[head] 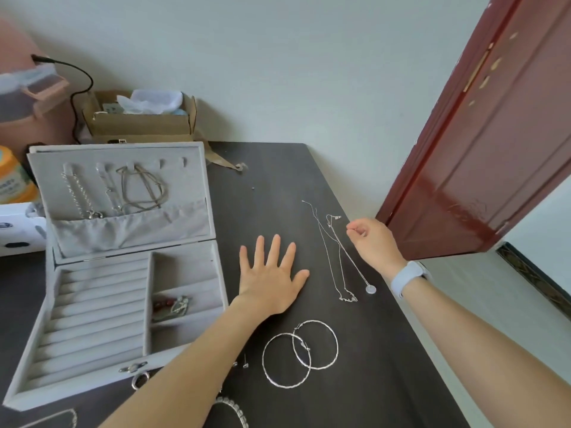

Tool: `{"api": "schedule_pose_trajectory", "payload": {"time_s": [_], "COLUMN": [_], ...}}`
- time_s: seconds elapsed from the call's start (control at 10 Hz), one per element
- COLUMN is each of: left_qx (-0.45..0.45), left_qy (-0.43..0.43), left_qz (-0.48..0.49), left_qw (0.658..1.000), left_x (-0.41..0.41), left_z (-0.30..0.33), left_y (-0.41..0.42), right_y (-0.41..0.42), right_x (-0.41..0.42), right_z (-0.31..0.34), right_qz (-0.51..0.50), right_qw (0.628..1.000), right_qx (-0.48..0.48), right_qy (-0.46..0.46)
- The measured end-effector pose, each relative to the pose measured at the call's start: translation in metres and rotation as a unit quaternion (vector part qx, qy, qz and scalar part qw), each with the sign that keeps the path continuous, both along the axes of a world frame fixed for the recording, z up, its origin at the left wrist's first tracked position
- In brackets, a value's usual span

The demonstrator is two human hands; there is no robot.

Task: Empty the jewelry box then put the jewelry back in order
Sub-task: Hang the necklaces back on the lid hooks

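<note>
The grey jewelry box [52, 307] lies open on the dark table [370, 381] at the left. Chains [77, 193] and a cord necklace [145, 189] hang in its lid, and a small red and silver piece [173, 304] lies in a right-hand compartment. My left hand [272, 279] rests flat on the table beside the box, fingers spread. Two thin silver necklaces [336, 261], one with a round pendant [370, 288], stretch out to its right. My right hand [370, 239] hovers by their clasp ends with fingers curled together, apparently holding nothing. Two large hoop earrings [299, 353] overlap near the front.
Small studs [244, 364], a ring [139, 379] and a beaded bracelet [234, 409] lie at the table's front. A cardboard box [139, 122] and a pink container [27, 97] stand behind the jewelry box. A dark red door [482, 134] stands open at the right, past the table's edge.
</note>
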State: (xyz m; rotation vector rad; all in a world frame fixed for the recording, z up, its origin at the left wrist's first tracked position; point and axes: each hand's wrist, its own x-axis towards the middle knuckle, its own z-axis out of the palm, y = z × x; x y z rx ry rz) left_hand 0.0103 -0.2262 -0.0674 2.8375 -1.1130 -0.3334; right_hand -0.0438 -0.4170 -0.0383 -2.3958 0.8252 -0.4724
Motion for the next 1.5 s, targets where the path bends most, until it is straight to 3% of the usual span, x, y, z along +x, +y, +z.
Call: {"api": "schedule_pose_trajectory", "payload": {"time_s": [0.2, 0.7, 1.0, 1.1, 1.2, 1.3, 1.4, 1.5], "left_qx": [0.001, 0.003, -0.001, -0.006, -0.010, -0.011, -0.042, -0.157], "left_qy": [-0.001, -0.010, -0.010, -0.006, 0.002, 0.025, 0.084, 0.187], "left_qz": [-0.001, -0.003, 0.000, 0.001, 0.002, 0.002, 0.007, 0.032], "left_qw": [1.000, 1.000, 1.000, 1.000, 1.000, 1.000, 0.996, 0.969], "left_x": [0.001, 0.003, 0.003, 0.004, 0.005, 0.004, 0.008, 0.007], "left_z": [0.000, -0.002, -0.002, -0.002, -0.002, 0.001, 0.009, 0.024], "left_y": [-0.001, -0.002, -0.002, -0.001, -0.001, -0.001, 0.002, 0.010], "right_y": [0.011, 0.018, 0.032, 0.030, 0.032, 0.037, 0.045, 0.060], "right_x": [0.029, 0.041, 0.035, 0.033, 0.027, 0.019, 0.012, 0.010], "right_z": [-0.010, -0.007, -0.009, -0.001, 0.023, 0.045, 0.065, 0.087], "right_qz": [0.063, 0.010, 0.080, 0.105, 0.099, 0.104, 0.129, 0.168], "right_qw": [0.991, 0.983, 0.951, 0.985, 0.986, 0.951, 0.926, 0.921], "right_qx": [-0.066, -0.102, -0.198, -0.086, 0.135, 0.285, 0.338, 0.328], "right_qy": [0.097, 0.150, 0.225, 0.103, 0.001, -0.069, -0.107, -0.129]}}
